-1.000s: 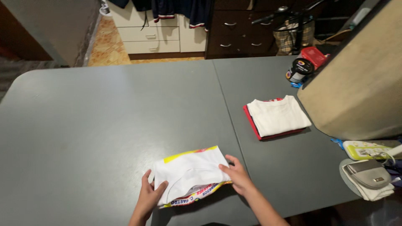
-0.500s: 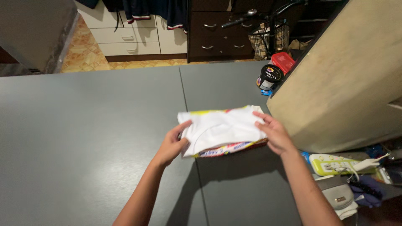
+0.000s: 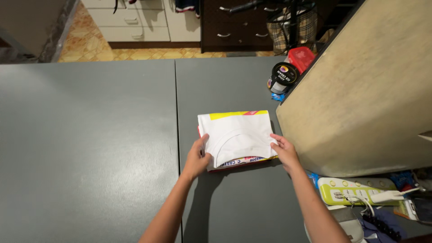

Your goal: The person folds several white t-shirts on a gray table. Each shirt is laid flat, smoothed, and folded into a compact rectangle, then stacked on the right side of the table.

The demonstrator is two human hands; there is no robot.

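We've got both hands on a folded white T-shirt (image 3: 237, 137) w/ a yellow strip at its far edge, now set on top of the red-edged folded pile on the grey table (image 3: 90, 135), just beside the beige cabinet (image 3: 364, 90); half a sec ago we held it in the air, left of the cabinet. Left hand (image 3: 197, 158) grips the near-left corner, fingers together, thumb on top; right hand (image 3: 282, 150) presses the near-right edge, fingers slightly apart. Beyond the shirt, a round black jar (image 3: 282, 76) w/ a colourful lid label stands by a red-lidded container (image 3: 300, 57), contents not visible, & a lime-green power strip (image 3: 355, 190) lies near our right arm.
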